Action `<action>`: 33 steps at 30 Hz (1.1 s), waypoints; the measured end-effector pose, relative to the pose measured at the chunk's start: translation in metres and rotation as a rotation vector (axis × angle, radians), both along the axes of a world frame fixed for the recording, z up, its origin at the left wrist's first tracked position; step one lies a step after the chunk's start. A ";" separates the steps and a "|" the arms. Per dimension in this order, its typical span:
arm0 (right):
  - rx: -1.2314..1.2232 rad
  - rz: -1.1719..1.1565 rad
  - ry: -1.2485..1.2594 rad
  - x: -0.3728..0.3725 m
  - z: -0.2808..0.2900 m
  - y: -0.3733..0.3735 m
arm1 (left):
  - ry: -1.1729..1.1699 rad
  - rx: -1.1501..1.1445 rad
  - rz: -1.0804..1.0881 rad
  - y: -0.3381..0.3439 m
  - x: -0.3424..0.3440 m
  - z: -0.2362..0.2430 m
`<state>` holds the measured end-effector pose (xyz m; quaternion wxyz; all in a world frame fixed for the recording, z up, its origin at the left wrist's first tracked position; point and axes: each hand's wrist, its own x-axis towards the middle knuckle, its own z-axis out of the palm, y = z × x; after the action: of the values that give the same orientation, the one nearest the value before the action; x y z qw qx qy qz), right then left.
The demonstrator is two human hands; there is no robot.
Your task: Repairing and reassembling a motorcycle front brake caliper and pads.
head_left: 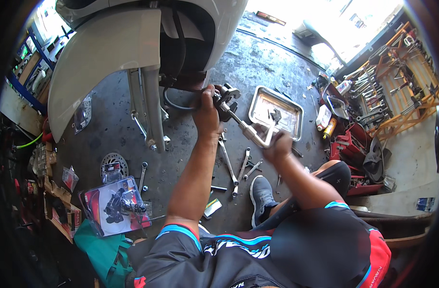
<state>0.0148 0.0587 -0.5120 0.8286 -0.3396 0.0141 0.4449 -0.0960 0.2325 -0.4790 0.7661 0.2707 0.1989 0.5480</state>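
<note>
My left hand (pixel 207 116) is closed around a dark metal brake caliper (pixel 226 95), held just right of the scooter's fork. A black hose (pixel 174 104) curves beside that hand. My right hand (pixel 279 147), slightly smeared by motion, grips the bent handle of a silver socket wrench (pixel 248 131). The wrench's shaft slants up and left to meet the caliper; its very tip is hidden against the part. Left of my hands stands the scooter's pale front fender (pixel 104 65), with a silver fork leg (pixel 153 108) below it and no wheel at its end.
A metal tray (pixel 301 120) with a small dark part lies beyond my right hand. Several spanners (pixel 227 161) lie on the floor. A brake disc (pixel 107 162), a clear blister pack (pixel 115 206) and a green bag (pixel 104 247) are at left. Tool racks (pixel 397 81) stand at right.
</note>
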 end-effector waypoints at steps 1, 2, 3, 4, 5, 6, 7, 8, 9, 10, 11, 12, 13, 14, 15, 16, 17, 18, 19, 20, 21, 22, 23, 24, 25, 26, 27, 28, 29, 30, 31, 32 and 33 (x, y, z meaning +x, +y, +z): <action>0.012 -0.114 0.053 0.019 0.028 0.004 | 0.000 -0.008 -0.003 0.000 -0.002 -0.007; 0.094 -0.077 -0.038 0.043 0.036 -0.001 | 0.168 0.171 0.088 0.002 -0.001 -0.017; 0.180 -0.041 -0.136 0.061 0.041 -0.005 | 0.330 0.353 0.178 0.004 0.004 -0.021; 0.160 -0.130 -0.326 0.036 0.069 0.004 | 0.415 0.326 0.200 0.004 0.001 -0.027; 0.139 -0.216 -0.518 0.003 0.105 0.013 | 0.427 0.321 0.209 0.009 -0.003 -0.032; 0.259 -0.129 -0.693 -0.006 0.112 0.008 | 0.509 0.362 0.294 0.013 0.002 -0.036; 0.258 -0.030 -0.966 -0.014 0.112 0.007 | 0.594 0.404 0.378 0.015 0.007 -0.032; 0.255 0.076 -1.237 -0.021 0.110 0.003 | 0.565 0.376 0.372 0.014 0.010 -0.029; -0.158 0.311 -1.646 -0.029 0.104 -0.014 | 0.563 0.379 0.369 0.015 0.013 -0.028; 0.364 0.369 -2.144 -0.040 0.112 0.008 | 0.537 0.374 0.345 0.018 0.015 -0.030; 0.411 0.474 -2.325 -0.065 0.128 0.008 | 0.513 0.370 0.323 0.021 0.015 -0.031; 0.385 0.573 -2.420 -0.079 0.116 0.007 | 0.512 0.331 0.258 0.018 0.018 -0.029; 0.334 0.675 -2.498 -0.088 0.100 0.005 | 0.507 0.336 0.256 0.017 0.017 -0.025; 0.236 0.752 -2.562 -0.091 0.079 0.005 | 0.472 0.318 0.200 0.018 0.014 -0.024; 0.126 0.834 -2.621 -0.090 0.061 0.004 | 0.434 0.298 0.139 0.017 0.012 -0.023; 0.124 0.833 -2.620 -0.088 0.049 0.004 | 0.435 0.298 0.137 0.015 0.011 -0.019; -0.077 0.886 -2.645 -0.086 0.039 0.005 | 0.364 0.258 0.125 0.012 0.010 -0.015; -0.274 0.937 -2.659 -0.087 0.035 0.007 | 0.295 0.218 0.119 0.010 0.008 -0.012; -0.268 0.938 -2.660 -0.085 0.033 0.008 | 0.296 0.217 0.123 0.008 0.007 -0.012; -0.121 0.726 -2.570 -0.082 0.033 0.009 | 0.281 0.208 0.112 0.005 0.007 -0.013; 0.029 0.524 -2.457 -0.082 0.031 0.012 | 0.273 0.201 0.110 0.007 0.002 -0.017; 0.017 0.514 -2.267 -0.084 0.032 0.005 | 0.267 0.249 0.114 0.010 -0.002 -0.021; 0.032 0.524 -2.267 -0.085 0.022 -0.011 | 0.270 0.246 0.127 0.011 -0.002 -0.024; -0.165 0.660 -1.370 -0.078 0.006 -0.033 | 0.208 0.174 0.129 0.007 0.005 -0.018; -0.304 0.693 -0.453 -0.078 0.005 -0.040 | 0.155 0.099 0.137 0.006 0.006 -0.017; -0.200 0.599 0.122 -0.074 0.005 -0.042 | 0.145 0.118 0.113 0.010 0.008 -0.023; -0.304 0.469 0.218 -0.071 0.011 -0.036 | 0.144 0.107 0.113 0.009 0.008 -0.022; -0.340 0.431 0.281 -0.071 0.025 -0.023 | 0.119 0.136 0.031 0.007 0.004 -0.020; -0.373 0.395 0.342 -0.073 0.037 -0.012 | 0.093 0.166 -0.050 0.006 -0.001 -0.021; -0.268 0.445 0.256 -0.074 0.038 -0.009 | 0.113 0.198 -0.071 0.009 -0.003 -0.027; -0.271 0.441 0.253 -0.068 0.030 -0.007 | 0.108 0.196 -0.075 0.008 0.001 -0.024; -0.227 0.336 0.161 -0.058 0.015 -0.004 | 0.126 0.222 -0.034 0.008 0.005 -0.021; -0.186 0.227 0.075 -0.054 0.005 -0.002 | 0.149 0.246 0.001 0.006 0.005 -0.020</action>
<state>-0.0388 0.0564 -0.5068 0.7368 -0.3972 0.0478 0.5450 -0.0907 0.2386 -0.4994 0.7098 0.4023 0.1870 0.5471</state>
